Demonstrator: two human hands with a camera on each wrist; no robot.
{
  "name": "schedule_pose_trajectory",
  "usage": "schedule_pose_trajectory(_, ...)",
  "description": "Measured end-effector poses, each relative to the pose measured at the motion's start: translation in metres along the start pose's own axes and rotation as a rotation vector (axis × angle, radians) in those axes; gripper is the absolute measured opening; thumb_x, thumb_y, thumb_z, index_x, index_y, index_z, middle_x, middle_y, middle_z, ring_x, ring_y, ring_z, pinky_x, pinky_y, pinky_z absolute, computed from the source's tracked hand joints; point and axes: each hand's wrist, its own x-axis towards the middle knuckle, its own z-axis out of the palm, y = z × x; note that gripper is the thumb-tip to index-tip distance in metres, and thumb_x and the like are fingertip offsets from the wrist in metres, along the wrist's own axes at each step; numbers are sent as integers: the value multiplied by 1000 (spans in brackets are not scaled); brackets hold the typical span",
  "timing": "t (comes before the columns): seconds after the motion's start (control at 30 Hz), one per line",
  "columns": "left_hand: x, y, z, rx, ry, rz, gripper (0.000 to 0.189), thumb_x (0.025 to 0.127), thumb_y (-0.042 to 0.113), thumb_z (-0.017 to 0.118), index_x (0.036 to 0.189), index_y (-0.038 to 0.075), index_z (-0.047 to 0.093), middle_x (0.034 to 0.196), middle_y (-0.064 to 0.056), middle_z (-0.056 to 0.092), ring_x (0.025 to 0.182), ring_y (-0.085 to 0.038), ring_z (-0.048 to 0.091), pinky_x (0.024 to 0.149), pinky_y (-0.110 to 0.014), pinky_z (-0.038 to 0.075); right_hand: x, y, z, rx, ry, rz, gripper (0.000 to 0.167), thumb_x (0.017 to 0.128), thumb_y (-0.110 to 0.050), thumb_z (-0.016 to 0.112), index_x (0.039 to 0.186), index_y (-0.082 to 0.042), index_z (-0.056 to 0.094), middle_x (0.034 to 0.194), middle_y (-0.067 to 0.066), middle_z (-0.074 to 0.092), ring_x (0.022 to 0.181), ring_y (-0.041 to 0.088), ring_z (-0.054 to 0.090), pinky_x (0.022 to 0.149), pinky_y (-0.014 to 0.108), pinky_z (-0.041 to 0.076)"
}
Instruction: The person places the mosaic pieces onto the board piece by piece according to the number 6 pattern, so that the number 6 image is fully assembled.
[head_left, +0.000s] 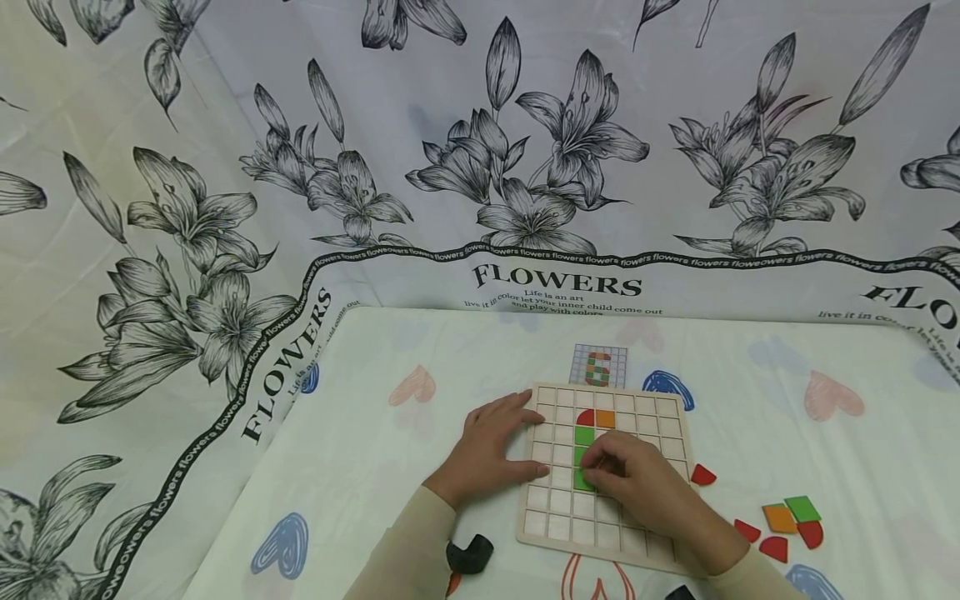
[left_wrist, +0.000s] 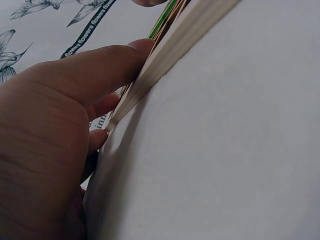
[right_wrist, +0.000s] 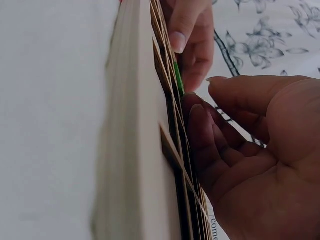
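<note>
**Seating a tile in the green column**

The right hand [head_left: 637, 479] bends over the board [head_left: 558, 501], its fingertips at the lowest green tile [head_left: 581, 481] of a column; I cannot tell whether they pinch it or only press it. The left hand [head_left: 487, 450] has its fingers spread, with thumb and fingertips on the board's left edge. The board lies flat on the counter [head_left: 375, 467]. At the top of the column sits a red tile [head_left: 586, 417], with an orange tile [head_left: 605, 419] beside it.

The step in hand looks like squaring that green tile in its cell, probably after the pattern on the card [head_left: 598, 367] just beyond the board. The next move seems to call for a light release while the left hand steadies the board, then a reach to the loose tiles [head_left: 780, 518] on the right: four red, one orange, one green. A red one's rounded corner would need turning the right way.
</note>
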Motion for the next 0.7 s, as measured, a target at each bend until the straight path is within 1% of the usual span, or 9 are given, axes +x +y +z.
schedule_pose_trajectory(0.13,0,0,0,-5,2,5,65,91,59,82,146,30,64,174,9,34,160,-16,24,124,-58,20,0,0,0,17,-7,1,10,101,-15,79,104,-23,76,99,-9,66,89,14,62,79,29,53)
schedule_pose_trajectory(0.33,0,0,0,-4,-1,1,65,91,58,82,146,30,64,174,9,33,160,-15,24,124,-56,19,0,-1,-1,48,-20,20,3,103,-23,78,105,-22,76,99,-7,66,90,17,62,79,29,53)
schedule_pose_trajectory(0.43,0,0,0,-5,-4,-1,65,91,58,82,146,30,64,174,10,33,161,-14,23,125,-56,19,0,-1,-1,55,-23,23,6,105,-27,76,105,-22,76,99,-7,67,91,18,61,79,29,52)
schedule_pose_trajectory(0.57,0,1,-1,-5,-3,3,65,91,58,82,146,29,64,174,8,34,161,-15,24,124,-57,19,0,-3,-2,80,-35,44,16,109,-33,70,108,-19,75,96,-4,67,89,19,63,78,30,51)
schedule_pose_trajectory(0.7,0,2,-1,-4,-5,2,65,91,58,83,146,29,64,174,8,34,161,-16,24,124,-57,19,0,-6,-4,119,-45,71,23,112,-36,64,112,-15,74,94,1,68,89,21,64,79,30,52)
